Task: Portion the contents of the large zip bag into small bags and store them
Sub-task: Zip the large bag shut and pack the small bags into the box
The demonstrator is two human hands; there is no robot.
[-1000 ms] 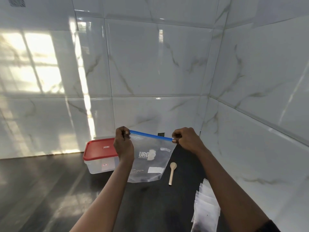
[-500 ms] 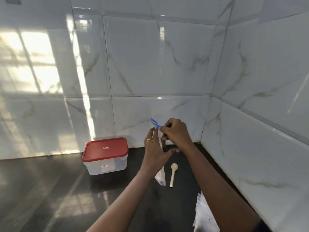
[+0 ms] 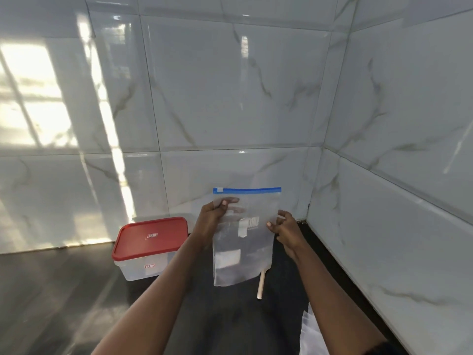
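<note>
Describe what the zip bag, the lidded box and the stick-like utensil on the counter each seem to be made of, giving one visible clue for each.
Zip bag: thin, clear, flexible plastic film; the counter shows through it, and it has a blue zip strip.
Lidded box: rigid translucent plastic with an opaque red, matte-looking lid, probably plastic too.
Utensil: pale and matte, likely wood, though light plastic is possible; only its handle shows.

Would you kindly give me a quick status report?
Left hand pinching zip bag upright; right hand at its edge, grip unclear. Blue zip strip looks closed. Nothing in the way.
</note>
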